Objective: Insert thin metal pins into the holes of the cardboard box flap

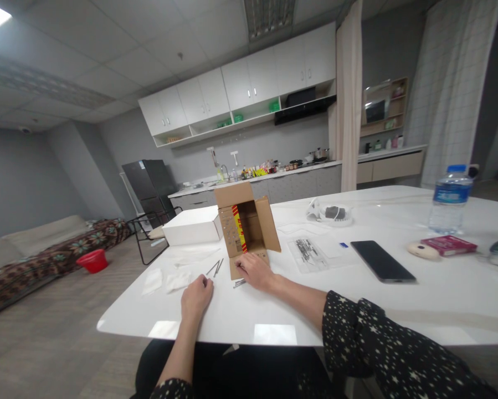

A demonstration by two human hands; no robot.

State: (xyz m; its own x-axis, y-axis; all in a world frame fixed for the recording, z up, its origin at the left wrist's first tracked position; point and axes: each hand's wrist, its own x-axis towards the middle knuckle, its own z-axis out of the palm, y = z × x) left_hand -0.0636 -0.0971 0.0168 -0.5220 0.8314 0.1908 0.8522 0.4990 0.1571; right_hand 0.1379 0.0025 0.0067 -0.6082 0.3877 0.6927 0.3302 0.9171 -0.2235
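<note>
Gathering loose nails off the white worktop [357,299] beside a small cardboard box [246,230], open and standing with its flaps splayed.

Right hand [255,271] resting on the lowest flap, fingers curled down over a few nails [239,283] at the flap's edge; touching or just above them, impossible to tell which. Left hand [196,296] closed in a loose fist near a second pair of nails [215,267], possibly holding something, though nothing shows between the fingers.

For doing this well: sweeping the nails together into a parallel bundle before lifting, pinching across the shanks rather than the points, and steadying the box with the other hand, since light cardboard probably slides easily on a glossy top.

Hard to make out: the box's contents, hidden behind its front wall and the yellow-and-red label; the count of nails under the right fingers; the contents of the clear plastic bag [307,254] near the dark phone [382,261]. Both forearms cut off at the lower edge.
</note>
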